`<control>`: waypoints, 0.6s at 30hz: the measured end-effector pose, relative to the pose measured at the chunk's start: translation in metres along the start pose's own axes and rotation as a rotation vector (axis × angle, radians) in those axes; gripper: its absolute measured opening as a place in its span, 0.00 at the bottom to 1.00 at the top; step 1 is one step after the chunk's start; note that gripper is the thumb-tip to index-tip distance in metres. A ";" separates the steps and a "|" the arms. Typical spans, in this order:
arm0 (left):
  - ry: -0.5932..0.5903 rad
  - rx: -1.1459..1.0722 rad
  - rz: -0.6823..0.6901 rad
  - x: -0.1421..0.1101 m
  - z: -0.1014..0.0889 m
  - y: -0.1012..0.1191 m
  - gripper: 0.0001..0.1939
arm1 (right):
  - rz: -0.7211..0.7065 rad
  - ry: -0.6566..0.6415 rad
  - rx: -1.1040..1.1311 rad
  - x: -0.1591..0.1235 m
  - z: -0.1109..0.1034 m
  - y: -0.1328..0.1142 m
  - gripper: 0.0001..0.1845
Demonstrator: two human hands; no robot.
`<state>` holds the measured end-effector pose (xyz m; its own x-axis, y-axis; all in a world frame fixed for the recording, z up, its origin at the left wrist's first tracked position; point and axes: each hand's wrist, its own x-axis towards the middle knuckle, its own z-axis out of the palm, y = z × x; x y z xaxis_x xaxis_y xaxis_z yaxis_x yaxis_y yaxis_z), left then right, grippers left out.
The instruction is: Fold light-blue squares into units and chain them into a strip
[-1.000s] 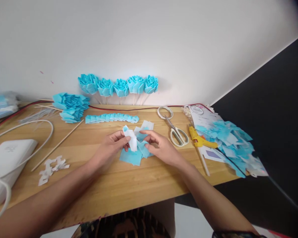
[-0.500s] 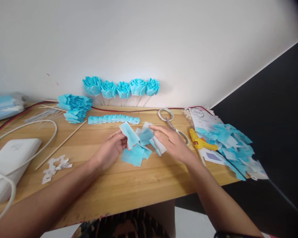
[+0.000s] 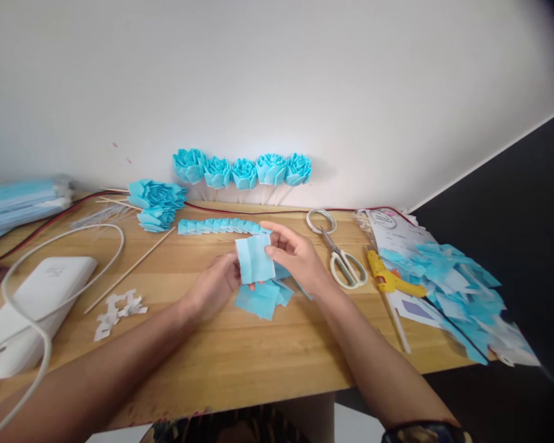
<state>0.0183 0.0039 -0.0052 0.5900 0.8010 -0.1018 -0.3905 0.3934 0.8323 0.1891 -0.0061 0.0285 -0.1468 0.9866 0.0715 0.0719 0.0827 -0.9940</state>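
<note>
"Cable (image 3: 47,344), near left?"
"Crossing white power bank (image 3: 50,286). Then left hand (image 3: 216,282), gripping blue square (image 3: 255,259), fingertips partly hidden behind it."
"And right?"
"Right hand (image 3: 300,255), thumb against same square, index finger extended. Then scissors (image 3: 344,264), glue gun (image 3: 390,280), blue pile (image 3: 457,283)."

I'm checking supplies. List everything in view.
Flowers: five, blue, against wall
Flower pile: count unclear, blue, back left
Folded strip: one, blue, behind hands
Held square: one, light blue, at hands
Loose squares: several, blue, beneath hands
Scissors: one, white-handled, right
Tape roll: one, white, behind scissors
Glue gun: one, yellow, right
White rod: one, beside glue gun
Heap: many pieces, blue, far right
Stick: one, tan, left
Scraps: several, white, left
Box: one, white, left
Cable: white, over box
Packets: several, blue, far left
Cord: red-black, along wall
Table: one, wooden
Left hand: one, holding square
Right hand: one, at square's right edge
</note>
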 end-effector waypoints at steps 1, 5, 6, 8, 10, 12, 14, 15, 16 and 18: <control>0.008 -0.008 -0.002 0.001 -0.002 0.000 0.21 | 0.004 0.032 0.020 -0.001 -0.001 0.003 0.25; 0.070 0.080 0.043 0.002 -0.005 0.003 0.26 | 0.015 0.067 0.053 -0.005 -0.003 0.009 0.24; 0.098 0.143 0.067 0.002 -0.004 0.004 0.23 | 0.016 0.059 0.058 -0.005 -0.002 0.010 0.24; 0.151 0.259 0.087 0.000 -0.003 0.007 0.16 | 0.020 0.045 0.055 -0.006 0.000 0.009 0.24; 0.194 0.314 0.075 -0.002 -0.001 0.009 0.15 | 0.030 0.034 0.044 -0.007 0.003 0.009 0.24; 0.228 0.313 0.076 -0.002 -0.001 0.008 0.14 | 0.035 0.014 0.034 -0.008 0.004 0.009 0.24; 0.249 0.312 0.098 -0.001 -0.002 0.007 0.12 | 0.034 -0.016 0.028 -0.009 0.004 0.011 0.25; 0.254 0.313 0.110 0.000 -0.003 0.006 0.12 | 0.031 -0.033 0.024 -0.009 0.005 0.012 0.25; 0.255 0.314 0.118 0.000 -0.003 0.005 0.12 | 0.028 -0.048 0.021 -0.009 0.005 0.013 0.27; 0.250 0.315 0.123 0.000 -0.004 0.004 0.12 | 0.018 -0.055 0.004 -0.010 0.007 0.015 0.28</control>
<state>0.0145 0.0073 -0.0039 0.3481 0.9333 -0.0882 -0.1894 0.1622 0.9684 0.1851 -0.0152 0.0120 -0.1994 0.9787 0.0495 0.0710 0.0648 -0.9954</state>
